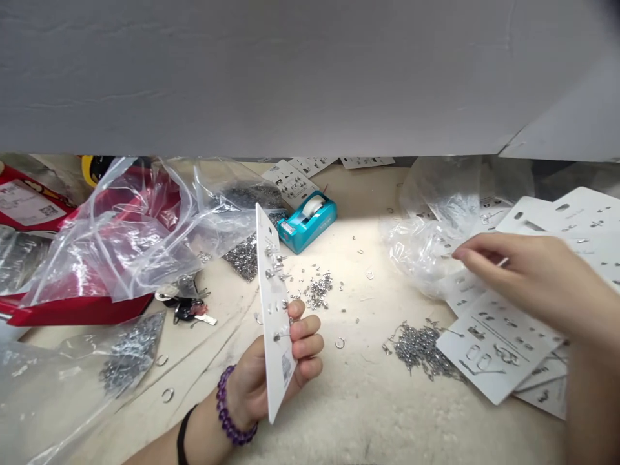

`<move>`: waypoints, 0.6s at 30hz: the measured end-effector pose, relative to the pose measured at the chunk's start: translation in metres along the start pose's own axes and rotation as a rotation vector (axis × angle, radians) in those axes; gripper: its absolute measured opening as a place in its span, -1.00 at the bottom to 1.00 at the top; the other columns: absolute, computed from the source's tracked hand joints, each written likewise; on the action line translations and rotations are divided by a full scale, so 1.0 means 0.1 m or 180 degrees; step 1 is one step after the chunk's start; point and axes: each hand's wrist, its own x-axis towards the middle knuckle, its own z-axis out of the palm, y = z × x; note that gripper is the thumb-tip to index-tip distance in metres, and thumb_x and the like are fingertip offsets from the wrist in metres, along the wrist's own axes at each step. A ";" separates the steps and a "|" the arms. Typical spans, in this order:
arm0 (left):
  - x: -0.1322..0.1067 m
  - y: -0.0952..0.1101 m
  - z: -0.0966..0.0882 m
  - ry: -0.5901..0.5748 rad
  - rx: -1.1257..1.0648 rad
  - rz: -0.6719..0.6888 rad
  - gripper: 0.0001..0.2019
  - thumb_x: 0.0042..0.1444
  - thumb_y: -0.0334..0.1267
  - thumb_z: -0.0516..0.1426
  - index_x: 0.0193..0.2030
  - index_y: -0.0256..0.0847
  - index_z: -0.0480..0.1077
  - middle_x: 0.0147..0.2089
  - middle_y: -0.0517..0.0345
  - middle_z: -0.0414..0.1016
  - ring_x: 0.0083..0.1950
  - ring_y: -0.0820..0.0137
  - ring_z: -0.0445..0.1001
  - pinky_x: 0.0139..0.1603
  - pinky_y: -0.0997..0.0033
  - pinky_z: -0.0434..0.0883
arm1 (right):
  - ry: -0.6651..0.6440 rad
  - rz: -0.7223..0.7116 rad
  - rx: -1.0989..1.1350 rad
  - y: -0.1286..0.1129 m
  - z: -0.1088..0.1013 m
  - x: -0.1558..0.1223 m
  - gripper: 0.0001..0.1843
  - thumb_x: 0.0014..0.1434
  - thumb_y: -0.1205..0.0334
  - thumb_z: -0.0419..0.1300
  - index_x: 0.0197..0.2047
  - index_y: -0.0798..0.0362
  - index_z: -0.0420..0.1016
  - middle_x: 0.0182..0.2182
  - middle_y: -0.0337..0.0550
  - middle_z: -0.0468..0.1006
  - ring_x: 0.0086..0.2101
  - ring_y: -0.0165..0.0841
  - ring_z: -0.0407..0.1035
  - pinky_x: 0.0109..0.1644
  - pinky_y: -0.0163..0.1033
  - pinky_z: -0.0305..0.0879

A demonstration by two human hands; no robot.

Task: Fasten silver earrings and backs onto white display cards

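from the head camera, looking down past a white overhanging board (290,77) onto a cluttered pale table (361,420), two hands are at work.

the left hand (271,371) comes up from the lower left, palm turned inward, with a purple bead bracelet (236,407) and a black band (180,436) on the wrist. its grip is narrow and closed on a long white card (272,310), with the fingers (307,345) curled round from the far side. the card stands tilted, almost edge-on, lower end in the hand, and small metal pieces (274,268) are fixed down its face.

the right hand (516,274) reaches in from the right, hovering with the fingers drawn close, thumb and forefinger pinching a thin pale sliver (504,262); what that is, i can't make out. below it lies a stack of printed white cards (496,345), with a crumpled clear plastic bag (423,242) just beside the fingertips.

between the hands are a scattered heap of metal bits (317,290) and a bigger heap (421,349) by the stack. farther left sit a teal tape dispenser (307,219), keys (186,310), a red tray (82,310) and clear bags of metal pieces (130,352).
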 end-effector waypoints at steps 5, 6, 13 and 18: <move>0.01 -0.01 0.02 0.0115 0.0067 0.0054 -0.85 -0.16 -0.50 0.22 -0.47 -0.20 0.37 -0.57 0.32 0.28 -0.55 0.59 0.32 -0.53 0.63 0.28 | -0.0200 -0.0464 -0.0517 0.04 0.31 0.17 -0.74 0.16 0.25 -0.05 -0.30 0.06 0.47 -0.25 -0.06 0.51 -0.28 -0.21 0.38 -0.35 -0.15 0.28; 0.02 -0.02 0.03 0.0132 0.0089 0.0080 -0.85 -0.17 -0.49 0.23 -0.48 -0.20 0.36 -0.58 0.32 0.27 -0.56 0.59 0.31 -0.54 0.63 0.28 | -0.0076 -0.0551 -0.0560 0.02 0.36 0.19 -0.73 0.17 0.28 -0.07 -0.27 0.08 0.45 -0.24 -0.05 0.49 -0.25 -0.21 0.37 -0.31 -0.14 0.28; 0.03 -0.02 0.04 0.0262 0.0222 0.0154 -0.88 -0.13 -0.42 0.22 -0.48 -0.20 0.33 -0.60 0.35 0.11 -0.58 0.62 0.26 -0.58 0.67 0.21 | -0.0202 -0.0623 -0.1120 0.00 0.49 0.22 -0.82 0.10 0.39 -0.07 -0.46 0.08 0.29 -0.33 -0.05 0.38 -0.31 -0.24 0.28 -0.51 -0.27 0.13; 0.02 -0.02 0.02 0.0253 0.0187 0.0052 -0.91 -0.09 -0.41 0.20 -0.48 -0.20 0.34 -0.60 0.34 0.13 -0.59 0.61 0.26 -0.58 0.65 0.21 | -0.0077 -0.0702 -0.1391 0.06 0.54 0.22 -0.83 0.07 0.38 -0.07 -0.49 0.06 0.27 -0.36 -0.03 0.33 -0.32 -0.22 0.23 -0.56 -0.27 0.06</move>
